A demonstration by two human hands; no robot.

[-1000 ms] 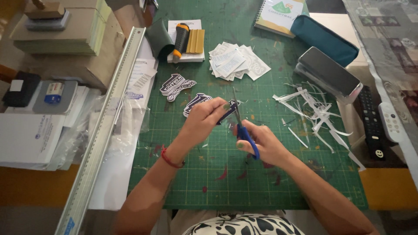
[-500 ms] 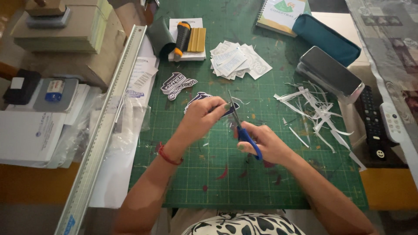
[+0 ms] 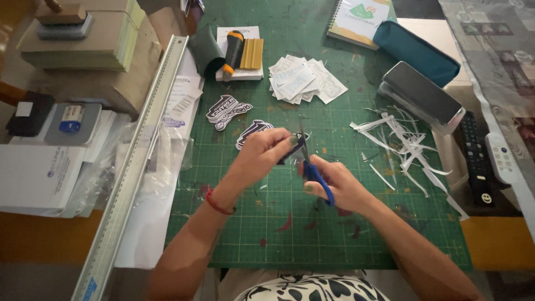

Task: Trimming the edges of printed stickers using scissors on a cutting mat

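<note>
Head view: since a second ago the left hand [image 3: 262, 153] has drawn slightly in toward the middle of the green cutting mat [image 3: 334, 223], and the right hand [image 3: 340, 187] has stayed almost where it was. The scissors [image 3: 312, 167] have turned: earlier their blades slanted up to the left toward the left hand, and now they stand nearly upright, tips pointing away from the person. Everything else on the desk lies as before.

The left hand is curled shut, fingertips pinching a small dark sticker [image 3: 292, 149] with white lettering, held just above the mat and right against the blades. The right hand is closed through the blue handles of the scissors; how far the blades are parted cannot be told. The sticker is dark with a pale edge, mostly hidden by the fingers, and sits between the two hands.

Just beyond the left hand lie two cut-out stickers of the same kind [image 3: 227, 110], and another [image 3: 252, 131] partly behind the thumb. Further off is a heap of white paper pieces [image 3: 304, 81]. To the right, thin white paper trimmings [image 3: 401, 142] are scattered beside a grey case [image 3: 421, 95]. A long metal ruler [image 3: 134, 161] runs along the mat's left edge.
</note>
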